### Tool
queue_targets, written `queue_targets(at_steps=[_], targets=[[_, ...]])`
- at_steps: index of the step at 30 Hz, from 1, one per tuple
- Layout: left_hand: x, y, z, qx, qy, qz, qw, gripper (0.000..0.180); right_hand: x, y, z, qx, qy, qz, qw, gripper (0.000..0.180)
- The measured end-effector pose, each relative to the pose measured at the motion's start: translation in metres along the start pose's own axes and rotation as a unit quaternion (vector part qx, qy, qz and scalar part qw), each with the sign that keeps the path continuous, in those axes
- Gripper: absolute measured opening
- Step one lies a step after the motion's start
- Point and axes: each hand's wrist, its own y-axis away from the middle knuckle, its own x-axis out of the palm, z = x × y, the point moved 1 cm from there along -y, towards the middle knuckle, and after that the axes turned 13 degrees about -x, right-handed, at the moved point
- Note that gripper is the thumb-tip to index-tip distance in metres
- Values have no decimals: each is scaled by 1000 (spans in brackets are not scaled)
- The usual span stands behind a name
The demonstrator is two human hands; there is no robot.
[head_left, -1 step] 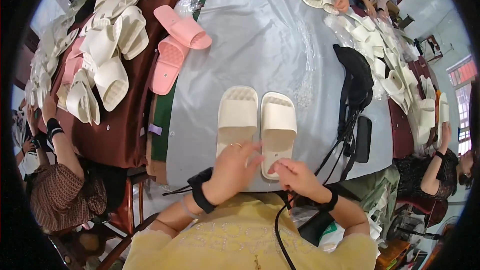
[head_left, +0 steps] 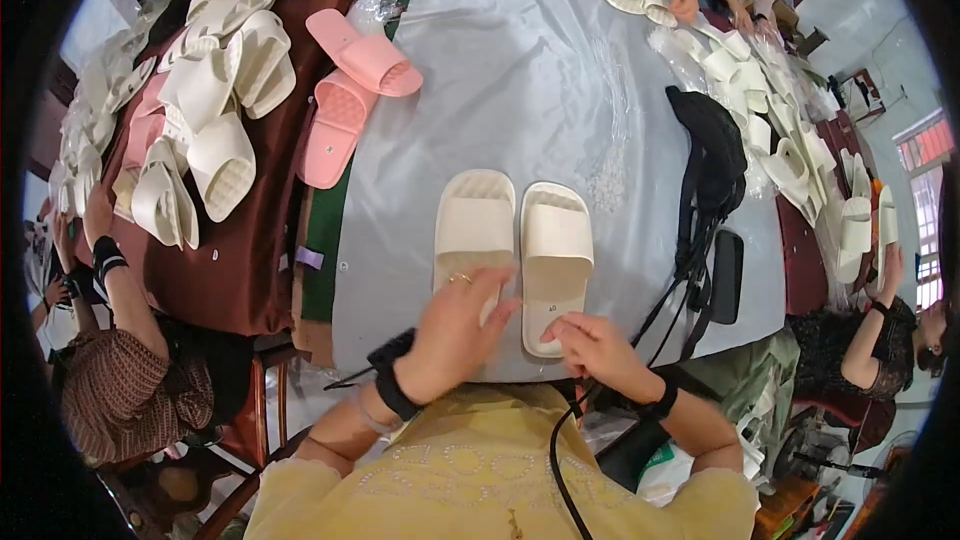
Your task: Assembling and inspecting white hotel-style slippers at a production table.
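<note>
You work at a long table covered by a pale grey cloth [head_left: 560, 70], in a room with other people seated around it. A pair of cream slippers [head_left: 512, 240] lies side by side near your edge of the table, toes away from you. Your left hand [head_left: 455, 325] rests flat and open on the heel of the left slipper, gripping nothing. Your right hand [head_left: 592, 340] touches the heel of the right slipper with bent fingers; I cannot tell if it pinches something. A black bag [head_left: 712, 155] lies just to the right. On the left, heaps of cream and pink slippers [head_left: 215, 110] lie on a brown cloth. The middle of the grey cloth beyond the pair is open.
</note>
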Motion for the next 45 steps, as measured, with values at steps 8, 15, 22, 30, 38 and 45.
queue_targets(at_steps=[8, 15, 22, 30, 38, 45], targets=[[-21, -132, 8, -50, 75, 151, 984, 27, -23, -46, -18, 120, -284, -106, 945, 23], [72, -186, 64, -45, -75, 404, 910, 25, -22, -83, -38, 17, 5, -164, 986, 20], [84, -198, 58, -68, -100, 589, 799, 29, -20, -88, -43, 59, 20, -212, 975, 19], [75, -198, 58, -108, -35, 622, 774, 31, -19, -84, -33, 73, -98, -229, 966, 17], [54, -204, 75, -194, 75, 424, 882, 28, -22, -49, -18, 38, -112, -168, 979, 28], [41, -199, 63, -19, -57, 154, 986, 21, -18, -40, 33, -413, 416, -64, 808, 22]])
